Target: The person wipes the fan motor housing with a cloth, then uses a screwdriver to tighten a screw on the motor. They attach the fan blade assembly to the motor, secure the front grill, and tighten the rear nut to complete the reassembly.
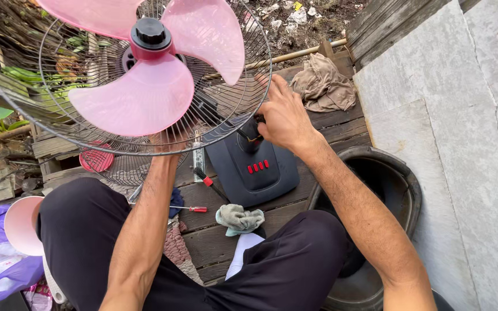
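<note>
A person sits over a weathered plank floor, knees in dark trousers nearest the camera, working on a table fan stripped of its front guard. Between the knees lie a crumpled grey-green rag and a red-handled screwdriver, both close enough to pick up without leaning. Just beyond them stands the fan's dark base with its row of red buttons, resting on the planks near the floor's middle. The right hand is at the neck above that base, fingers curled narrowly round the joint where the stem meets the head; exactly what they pinch is hidden by the hand itself. The left hand reaches up behind the wire rear guard, and whether its fingers are closed cannot be told. The pink blades and black hub cap tilt toward the camera. Judging from this, the work at the neck goes best with the left hand steadying the cage by its rim, clear of the blades, while the right turns in small motions. A brown cloth lies at the floor's far edge.
</note>
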